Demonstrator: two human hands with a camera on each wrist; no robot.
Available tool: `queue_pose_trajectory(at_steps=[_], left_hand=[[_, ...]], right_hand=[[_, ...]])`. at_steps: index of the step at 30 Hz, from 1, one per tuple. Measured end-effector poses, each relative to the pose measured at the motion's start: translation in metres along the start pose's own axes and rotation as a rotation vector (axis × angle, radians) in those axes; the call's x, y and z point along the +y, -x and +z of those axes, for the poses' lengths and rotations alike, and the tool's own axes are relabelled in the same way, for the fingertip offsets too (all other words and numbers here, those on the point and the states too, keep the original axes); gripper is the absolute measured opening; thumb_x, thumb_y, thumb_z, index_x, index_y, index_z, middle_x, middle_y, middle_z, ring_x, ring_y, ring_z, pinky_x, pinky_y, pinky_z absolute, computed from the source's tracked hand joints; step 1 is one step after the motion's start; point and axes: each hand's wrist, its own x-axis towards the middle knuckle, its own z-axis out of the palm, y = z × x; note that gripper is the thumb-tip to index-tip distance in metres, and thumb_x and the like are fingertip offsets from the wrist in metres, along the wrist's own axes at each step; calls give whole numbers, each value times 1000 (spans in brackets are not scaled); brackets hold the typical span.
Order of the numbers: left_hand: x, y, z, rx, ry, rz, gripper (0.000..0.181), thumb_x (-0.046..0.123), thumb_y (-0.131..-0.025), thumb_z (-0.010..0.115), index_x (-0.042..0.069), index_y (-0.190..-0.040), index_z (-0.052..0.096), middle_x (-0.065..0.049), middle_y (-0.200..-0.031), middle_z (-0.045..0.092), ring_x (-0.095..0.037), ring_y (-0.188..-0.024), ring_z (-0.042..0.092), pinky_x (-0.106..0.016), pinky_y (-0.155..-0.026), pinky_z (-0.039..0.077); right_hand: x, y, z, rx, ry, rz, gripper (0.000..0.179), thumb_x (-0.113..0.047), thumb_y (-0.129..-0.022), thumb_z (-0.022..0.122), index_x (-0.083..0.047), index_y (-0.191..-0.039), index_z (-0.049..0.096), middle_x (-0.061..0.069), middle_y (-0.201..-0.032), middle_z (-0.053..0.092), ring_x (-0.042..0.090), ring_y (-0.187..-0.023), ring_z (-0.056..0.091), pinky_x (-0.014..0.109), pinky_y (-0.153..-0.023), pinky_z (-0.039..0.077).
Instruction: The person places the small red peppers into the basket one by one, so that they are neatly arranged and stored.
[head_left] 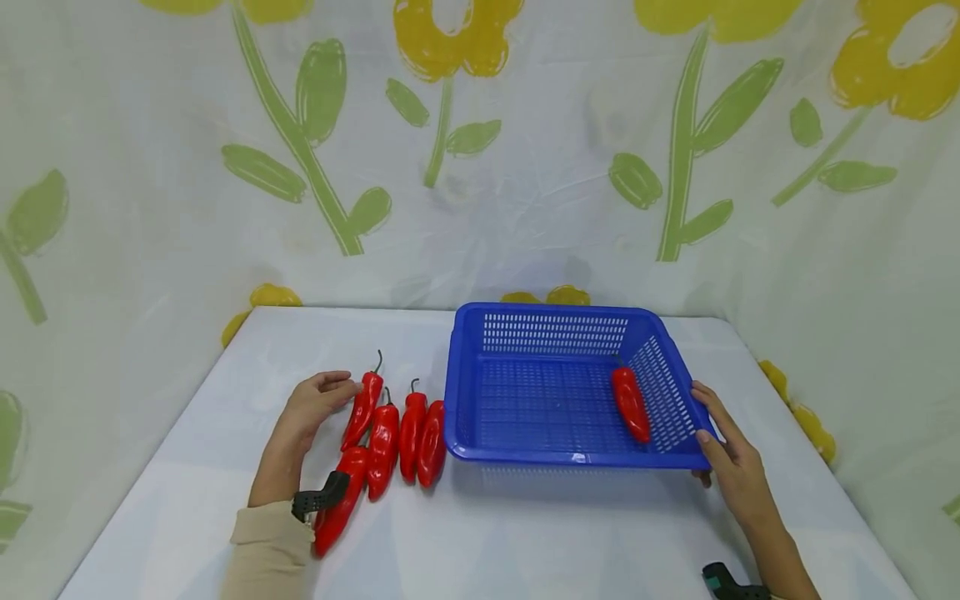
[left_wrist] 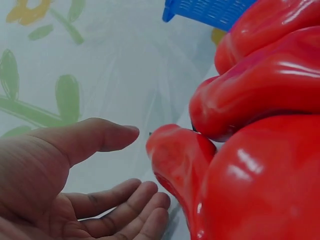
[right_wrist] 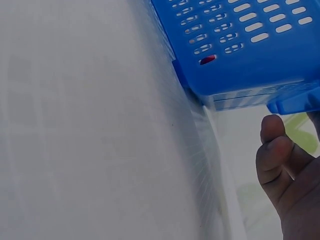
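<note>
Peppers (head_left: 384, 446) left of basket (head_left: 540, 417), pepper (head_left: 631, 406) inside, perhaps touching side (head_left: 663, 385)

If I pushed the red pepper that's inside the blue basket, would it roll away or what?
The red pepper would probably slide easily, since its skin looks smooth and shiny. It might roll sideways more readily than end over end, because it's long and narrow. The blue basket would likely stop it getting far, with walls all around.

HEAD: from above, forward-down, widest, white table (head_left: 600, 533) at 6 o'clock | LEFT WRIST: close, red peppers (left_wrist: 260, 100) at 3 o'clock | RIGHT WRIST: near, outside blue basket (right_wrist: 250, 62), at 2 o'clock | SHARED, head/left wrist: red peppers
</note>
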Motion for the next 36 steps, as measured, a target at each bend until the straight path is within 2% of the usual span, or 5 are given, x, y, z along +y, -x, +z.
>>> queue_pose_trajectory(at_steps=[5,11,22,30,36], left_hand=[[-2,-2,6,-25,-40,-32,67,31,-93,69,-1,-145,43,-25,-139,51,-39,-124,50,-56,-108,39],[1,-1,5,-32,-96,-60,69,34,-93,68,-1,-146,42,-26,-138,51,-42,-125,47,-62,-105,39],[3,-2,8,-25,-262,-68,64,40,-88,73,0,-134,56,-25,-130,55,-40,-117,50,-49,-86,55],[1,-6,3,-27,-254,-77,69,45,-87,75,1,-137,56,-25,-134,52,-41,-118,50,-50,-88,55],[-3,-5,-3,8,-189,-78,68,42,-89,73,0,-139,54,-25,-137,50,-39,-120,50,-46,-92,54]], right_hand=[[0,1,-4,1,-8,-28,53,-12,-106,45,-20,-157,33,-10,-159,30,16,-69,60,30,-43,47],[0,1,-3,7,13,-33,54,-13,-106,46,-22,-157,33,-10,-159,31,11,-78,59,29,-43,49],[-1,4,-3,20,-14,-38,53,-11,-106,46,-20,-157,34,-7,-159,32,15,-69,60,29,-43,48],[0,2,0,14,-25,-30,53,-14,-106,46,-22,-157,33,-8,-160,31,18,-64,60,30,-44,49],[-1,0,3,6,-32,-18,53,-17,-106,46,-25,-157,33,-8,-160,30,18,-68,61,31,-44,49]])
